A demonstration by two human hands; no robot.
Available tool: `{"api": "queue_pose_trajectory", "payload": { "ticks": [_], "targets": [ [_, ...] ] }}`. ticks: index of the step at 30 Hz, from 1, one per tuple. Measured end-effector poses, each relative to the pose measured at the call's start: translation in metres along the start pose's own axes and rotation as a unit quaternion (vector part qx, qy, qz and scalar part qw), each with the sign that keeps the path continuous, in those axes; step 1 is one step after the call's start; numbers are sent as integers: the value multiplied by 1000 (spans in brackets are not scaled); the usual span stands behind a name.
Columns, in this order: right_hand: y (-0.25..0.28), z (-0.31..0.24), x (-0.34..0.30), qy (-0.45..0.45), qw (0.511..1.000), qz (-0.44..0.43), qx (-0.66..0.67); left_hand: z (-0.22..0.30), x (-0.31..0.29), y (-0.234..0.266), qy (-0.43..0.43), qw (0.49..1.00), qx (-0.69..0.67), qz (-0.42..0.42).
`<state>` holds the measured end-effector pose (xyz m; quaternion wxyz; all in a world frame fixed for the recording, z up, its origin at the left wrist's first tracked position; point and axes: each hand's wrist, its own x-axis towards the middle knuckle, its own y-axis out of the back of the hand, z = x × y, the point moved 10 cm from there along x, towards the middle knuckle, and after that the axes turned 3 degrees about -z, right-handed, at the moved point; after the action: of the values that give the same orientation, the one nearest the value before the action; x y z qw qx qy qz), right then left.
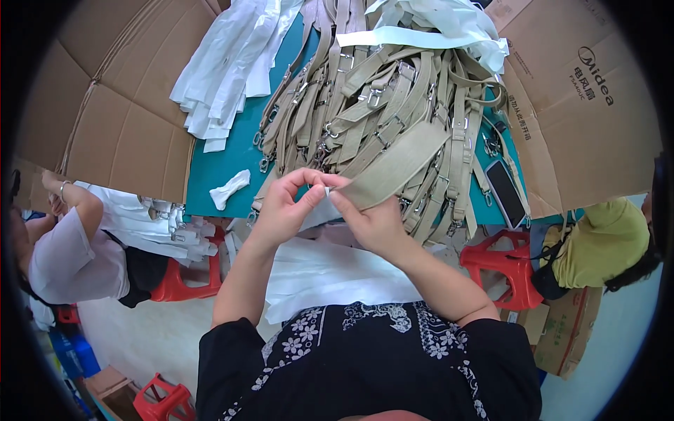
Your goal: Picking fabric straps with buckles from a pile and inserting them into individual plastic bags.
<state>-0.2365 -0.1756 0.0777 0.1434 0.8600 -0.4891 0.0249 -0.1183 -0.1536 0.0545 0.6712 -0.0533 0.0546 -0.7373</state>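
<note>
One wide beige strap (404,165): right hand (379,223) closed around it, left hand (288,203) pinching its end, heaped straps (357,110) lying just beyond both!

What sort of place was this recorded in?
Probably a small workshop or packing room: many beige straps are heaped on a teal table, white sheets lie beside them, and other people are nearby.
</note>
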Motion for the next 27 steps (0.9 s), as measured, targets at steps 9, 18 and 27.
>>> {"api": "queue_pose_trajectory", "payload": {
  "ticks": [9, 18, 27],
  "targets": [
    [19, -20, -1, 68, 992, 107, -30, -20, -9, 15, -22, 999, -14, 38],
    [36, -17, 0, 19, 995, 97, 26, -27, -14, 20, -21, 999, 24, 27],
    [24, -7, -10, 67, 992, 96, 54, -34, -8, 23, 0, 999, 30, 15]
  ]
}}
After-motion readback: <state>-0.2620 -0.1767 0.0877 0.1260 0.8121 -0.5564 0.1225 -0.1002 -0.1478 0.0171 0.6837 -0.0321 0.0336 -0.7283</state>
